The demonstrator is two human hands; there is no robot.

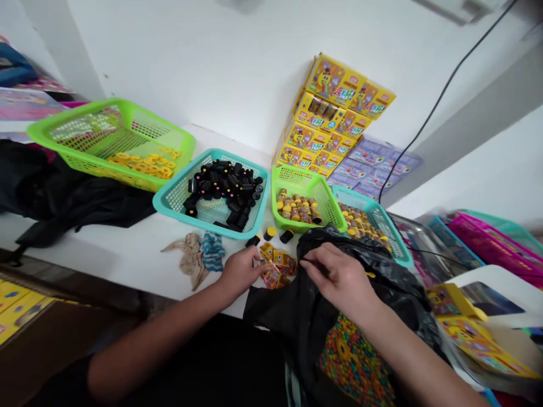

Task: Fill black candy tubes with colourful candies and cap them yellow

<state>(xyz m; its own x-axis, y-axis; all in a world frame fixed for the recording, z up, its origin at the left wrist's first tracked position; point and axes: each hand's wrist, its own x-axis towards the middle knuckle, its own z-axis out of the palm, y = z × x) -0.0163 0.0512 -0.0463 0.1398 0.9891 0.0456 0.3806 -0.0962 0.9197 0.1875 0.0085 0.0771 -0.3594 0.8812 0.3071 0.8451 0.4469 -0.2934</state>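
Left fingers at packets, long axes mixed.

White table bearing lime-green basket, teal basket, smaller green basket, light-blue basket; beige cloth and blue-striped cloth lying crumpled, touching; yellow packets lying piled near black plastic bag.

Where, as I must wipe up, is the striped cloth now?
In the head view, the striped cloth lies left of centre, against the beige cloth, just below the basket of black pieces.
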